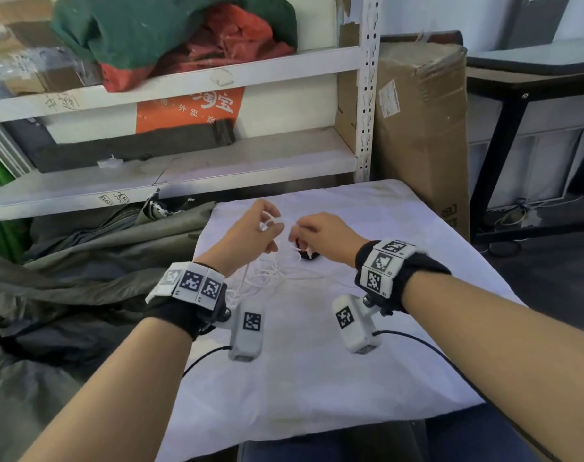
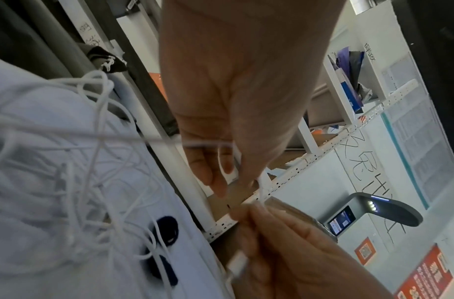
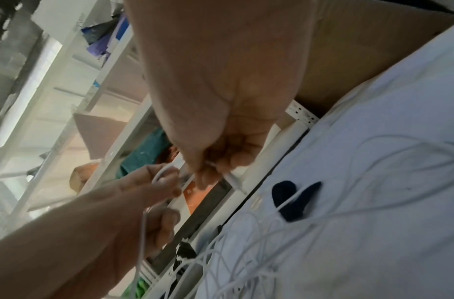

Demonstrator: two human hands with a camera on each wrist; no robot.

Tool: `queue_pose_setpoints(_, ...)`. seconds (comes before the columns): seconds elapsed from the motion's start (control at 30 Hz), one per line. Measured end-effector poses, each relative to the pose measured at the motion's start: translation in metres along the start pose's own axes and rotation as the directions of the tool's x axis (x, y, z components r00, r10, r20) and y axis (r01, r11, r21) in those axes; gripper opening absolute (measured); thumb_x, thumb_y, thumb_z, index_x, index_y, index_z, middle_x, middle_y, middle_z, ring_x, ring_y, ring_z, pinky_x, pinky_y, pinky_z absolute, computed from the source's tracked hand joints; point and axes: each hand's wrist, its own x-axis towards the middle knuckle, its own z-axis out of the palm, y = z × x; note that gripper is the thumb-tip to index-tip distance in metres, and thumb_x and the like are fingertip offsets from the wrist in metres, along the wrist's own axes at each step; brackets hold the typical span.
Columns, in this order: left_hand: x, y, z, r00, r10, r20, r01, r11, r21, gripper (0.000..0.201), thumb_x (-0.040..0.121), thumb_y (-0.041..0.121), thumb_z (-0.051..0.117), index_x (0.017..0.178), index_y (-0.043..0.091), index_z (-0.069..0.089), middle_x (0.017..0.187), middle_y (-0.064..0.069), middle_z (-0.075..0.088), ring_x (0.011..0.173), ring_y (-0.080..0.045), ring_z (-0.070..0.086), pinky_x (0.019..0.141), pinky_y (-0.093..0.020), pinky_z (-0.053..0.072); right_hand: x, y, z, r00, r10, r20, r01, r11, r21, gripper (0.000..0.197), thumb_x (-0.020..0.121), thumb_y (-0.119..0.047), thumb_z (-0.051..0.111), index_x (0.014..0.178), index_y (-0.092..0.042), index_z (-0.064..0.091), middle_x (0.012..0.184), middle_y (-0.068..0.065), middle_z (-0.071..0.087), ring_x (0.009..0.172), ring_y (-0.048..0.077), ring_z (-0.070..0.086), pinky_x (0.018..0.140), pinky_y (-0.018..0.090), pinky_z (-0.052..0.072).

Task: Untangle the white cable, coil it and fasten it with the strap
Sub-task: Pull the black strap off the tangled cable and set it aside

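Note:
A thin white cable (image 1: 277,273) lies in a loose tangle on the white cloth (image 1: 317,378), with part of it lifted between both hands. My left hand (image 1: 272,222) pinches a raised strand with a loop round its fingers. Close to its right, my right hand (image 1: 299,233) pinches the cable near its white plug end (image 3: 234,181). The black strap (image 1: 308,255) lies on the cloth just under my right hand, and a strand of cable crosses it (image 3: 288,199). In the left wrist view the tangle (image 2: 93,161) spreads to the left of the strap (image 2: 166,232).
A white metal shelf unit (image 1: 217,168) with bags and boxes stands just behind the cloth. A tall cardboard box (image 1: 420,128) is at the back right. Grey-green fabric (image 1: 84,261) is heaped to the left. Black leads run from both wrist cameras.

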Motion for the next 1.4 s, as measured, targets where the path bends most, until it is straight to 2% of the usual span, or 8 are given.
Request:
queue_pose_setpoints(0.17,-0.005,-0.025,-0.022,0.911,-0.161,0.379,-0.092,0.818,0.568,0.018,0.087,0.034,0.065,0.101,0.028,0.056,0.1,0.009,0.064,0.086,-0.009,0.063,0.073,-0.018,0.042,0.002,0.028,-0.032,0.827,0.323,-0.461,-0.167,0.923,0.346,0.028,0.097,-0.013,0.039,0.085,-0.013,0.064,0.063,-0.005,0.052,0.057,0.008,0.045,0.048,0.014,0.035)
queue_pose_setpoints(0.33,-0.004,-0.041,-0.028,0.929,-0.198,0.312,-0.124,0.627,0.769,0.019,0.091,0.023,0.058,0.108,0.015,0.061,0.112,0.001,0.063,0.099,-0.018,0.058,0.081,-0.021,0.037,-0.003,0.041,-0.054,0.616,0.526,-0.587,-0.154,0.811,0.565,0.028,0.098,-0.017,0.038,0.084,-0.012,0.062,0.062,-0.005,0.052,0.058,0.008,0.046,0.052,0.019,0.036)
queue_pose_setpoints(0.53,0.009,-0.027,-0.018,0.983,-0.183,-0.014,0.182,0.982,-0.054,0.014,0.097,0.008,0.049,0.085,0.01,0.057,0.086,-0.018,0.068,0.058,-0.015,0.068,0.063,-0.026,0.059,-0.007,0.047,-0.039,0.778,0.466,-0.42,-0.212,0.825,0.524,0.026,0.096,-0.015,0.043,0.079,-0.016,0.062,0.064,-0.002,0.061,0.062,0.006,0.05,0.06,0.021,0.038)
queue_pose_setpoints(0.73,0.011,0.003,-0.023,0.951,-0.276,-0.138,0.036,0.543,-0.839,0.02,0.102,0.009,0.036,0.091,0.007,0.053,0.083,-0.013,0.072,0.077,-0.022,0.072,0.067,-0.025,0.059,-0.006,0.042,-0.032,0.869,0.429,-0.247,-0.278,0.836,0.473,0.025,0.098,-0.013,0.039,0.098,-0.008,0.064,0.065,0.002,0.06,0.07,0.017,0.055,0.069,0.028,0.043)
queue_pose_setpoints(0.9,0.005,-0.026,-0.026,0.845,-0.414,-0.338,0.208,0.837,-0.506,0.016,0.101,0.016,0.037,0.101,0.014,0.052,0.084,-0.002,0.064,0.064,-0.011,0.054,0.057,-0.02,0.04,-0.009,0.043,-0.033,0.792,0.552,-0.258,-0.249,0.68,0.69,0.024,0.101,-0.01,0.031,0.099,-0.007,0.055,0.061,0.006,0.049,0.06,0.016,0.061,0.056,0.02,0.049)
queue_pose_setpoints(1.17,0.003,-0.045,-0.023,0.846,-0.3,-0.441,0.253,0.954,-0.162,0.02,0.097,0.014,0.04,0.11,0.019,0.054,0.102,0.001,0.064,0.085,-0.017,0.054,0.063,-0.025,0.041,-0.009,0.043,-0.031,0.773,0.531,-0.346,-0.236,0.748,0.621,0.022,0.097,-0.017,0.041,0.085,-0.014,0.059,0.065,0.0,0.049,0.054,0.012,0.04,0.051,0.02,0.033)
queue_pose_setpoints(1.27,0.005,-0.036,-0.021,0.927,-0.258,-0.271,0.291,0.953,0.089,0.042,0.091,0.007,0.043,0.131,0.02,0.044,0.124,-0.006,0.054,0.111,-0.028,0.051,0.089,-0.036,0.044,-0.011,0.033,-0.032,0.839,0.478,-0.262,-0.218,0.735,0.642,0.028,0.1,-0.023,0.041,0.078,-0.015,0.058,0.061,0.0,0.043,0.05,0.011,0.033,0.045,0.018,0.027)
queue_pose_setpoints(1.4,-0.001,0.0,-0.009,0.915,-0.068,-0.397,0.229,0.9,0.372,0.083,0.079,-0.005,0.043,0.149,0.023,0.009,0.159,-0.006,-0.001,0.145,-0.026,0.006,0.115,-0.047,0.008,-0.015,0.026,-0.027,0.902,0.42,-0.097,-0.261,0.71,0.654,0.026,0.101,-0.017,0.036,0.096,-0.008,0.06,0.062,0.002,0.046,0.05,0.01,0.034,0.044,0.016,0.028)
